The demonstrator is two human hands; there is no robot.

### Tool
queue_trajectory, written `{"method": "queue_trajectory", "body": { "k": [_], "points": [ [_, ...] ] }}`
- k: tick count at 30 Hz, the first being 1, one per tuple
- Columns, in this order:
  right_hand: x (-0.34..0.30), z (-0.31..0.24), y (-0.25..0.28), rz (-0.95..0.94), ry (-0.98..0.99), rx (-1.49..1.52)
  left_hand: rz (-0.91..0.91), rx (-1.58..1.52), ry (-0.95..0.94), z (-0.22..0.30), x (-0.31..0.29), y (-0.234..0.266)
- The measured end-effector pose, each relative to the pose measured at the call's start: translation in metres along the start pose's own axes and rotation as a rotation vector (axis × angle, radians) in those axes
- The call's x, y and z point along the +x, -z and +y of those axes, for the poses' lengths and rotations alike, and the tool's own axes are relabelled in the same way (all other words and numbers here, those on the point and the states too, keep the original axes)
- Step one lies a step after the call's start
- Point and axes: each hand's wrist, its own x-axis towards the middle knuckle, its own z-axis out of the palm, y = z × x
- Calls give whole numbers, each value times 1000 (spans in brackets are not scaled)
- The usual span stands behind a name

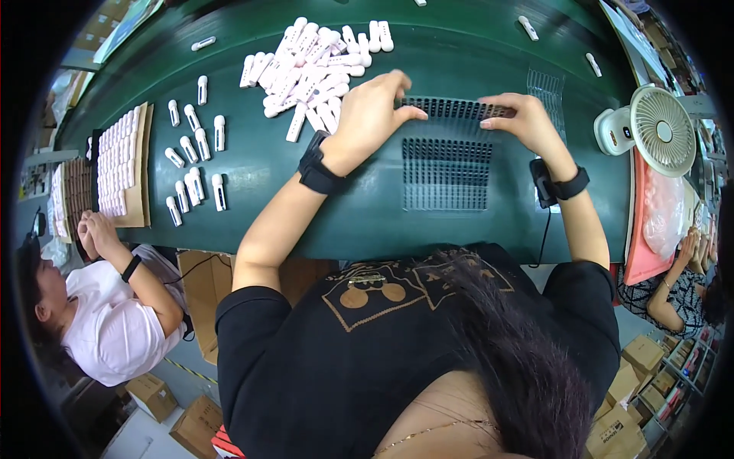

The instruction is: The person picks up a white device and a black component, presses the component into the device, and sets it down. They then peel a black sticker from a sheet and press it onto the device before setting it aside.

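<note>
A clear plastic slotted tray [451, 109] is held up on edge between my two hands. My left hand [373, 111] grips its left end, the thumb on the near side and the fingers behind. My right hand [526, 121] pinches the right end between thumb and fingers. Just below, a second clear slotted tray [446, 177] lies flat on the green work surface [336, 214]. Beyond my left hand spreads a heap of small white handheld devices [306, 73] with rounded ends; some lie close to my left wrist.
Several loose white devices [219, 132] lie at the left, near a cardboard tray [145, 164] of stacked ones. Another clear tray [546, 92] rests behind my right hand. A fan [661, 130] stands at the right edge. Co-workers sit on both sides, one in a white shirt [115, 321].
</note>
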Motion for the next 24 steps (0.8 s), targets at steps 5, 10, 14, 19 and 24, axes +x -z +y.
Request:
{"method": "queue_trajectory", "body": {
  "k": [5,10,14,19,24],
  "points": [
    [-10,0,9,243,353,-102,48,-309,153,13,-9,6],
    [8,24,12,45,129,169,-29,-66,-65,-3,-12,-9],
    [56,15,5,-78,111,10,-192,-15,-172,2,-1,-21],
    [99,14,-29,-85,203,-414,-286,-13,-241,-1,14,-44],
    [99,15,-35,-59,158,-473,-260,-13,-204,-5,8,-53]
  ]
}}
